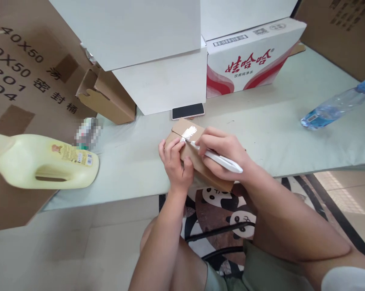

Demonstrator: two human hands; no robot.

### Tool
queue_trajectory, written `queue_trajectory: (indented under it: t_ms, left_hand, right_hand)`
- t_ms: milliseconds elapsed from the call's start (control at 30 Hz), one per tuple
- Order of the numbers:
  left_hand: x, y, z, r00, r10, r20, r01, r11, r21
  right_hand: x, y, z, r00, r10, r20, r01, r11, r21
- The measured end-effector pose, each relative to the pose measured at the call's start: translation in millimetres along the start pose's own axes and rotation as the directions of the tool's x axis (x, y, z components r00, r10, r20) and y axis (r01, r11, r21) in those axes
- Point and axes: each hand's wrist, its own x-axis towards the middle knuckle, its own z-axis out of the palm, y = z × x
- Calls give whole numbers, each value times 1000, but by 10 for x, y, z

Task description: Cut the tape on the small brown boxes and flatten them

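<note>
A small brown cardboard box (211, 174) lies slanted at the table's front edge, with a torn white patch on its far end. My left hand (179, 163) is closed on the box's left side, fingers over its top and thumb toward me. In my right hand (223, 149) is a white utility knife (225, 161), its handle angled back toward my wrist. The knife's tip meets the box at the seam beside the white patch, close to my left fingertips. Just beyond the box lies a phone (187, 111), dark screen up.
A pale yellow jug (49, 161) lies on its side at left, near a blurred item (88, 133) and an open brown carton (110, 97). White boxes (164, 76) and a red-and-white carton (252, 60) line the back. A water bottle (334, 107) lies at right.
</note>
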Motion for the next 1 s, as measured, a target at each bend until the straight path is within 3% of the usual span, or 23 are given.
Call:
queue_trajectory:
  t_ms: [267,333,400,467,567,633,667,767,833,933,1000]
  left_hand:
    - [8,-17,18,1000,-7,17,8,1000,-9]
    - [13,-24,15,1000,-6,12,6,1000,-9]
    - [18,-30,9,1000,-6,11,6,1000,-1]
    - [20,-35,5,1000,-6,10,6,1000,25]
    - [19,-38,10,1000,-9,-8,10,997,76]
    - [20,-36,19,1000,-13,-17,14,996,90]
    - [21,-34,24,1000,-13,-20,15,996,92]
    - [26,-30,29,1000,-13,-23,15,995,98]
    - [29,-31,24,1000,-17,-17,18,994,105]
    - [28,-35,8,1000,-20,-23,22,996,92]
    - [28,-44,-9,999,-19,-28,21,998,61]
  right_hand:
    - [96,81,62,990,110,83,-112,993,20]
    - [78,82,40,991,134,6,-134,990,50]
    - [15,55,-18,971,176,-160,-163,982,95]
    - [-77,4,-106,896,211,-390,-180,977,116]
    - [-213,-72,-256,657,161,-737,-135,986,96]
    - [-284,-69,-336,533,137,-835,-130,988,79]
    - [-317,-38,-363,514,145,-845,-139,987,85]
    - [-439,211,-389,558,238,-795,-250,962,112]
    - [-547,479,-374,628,318,-710,-405,913,51]
    - [-713,880,-333,759,413,-504,-558,811,-175]
    - [-788,1047,-301,786,501,-363,-602,754,-263]
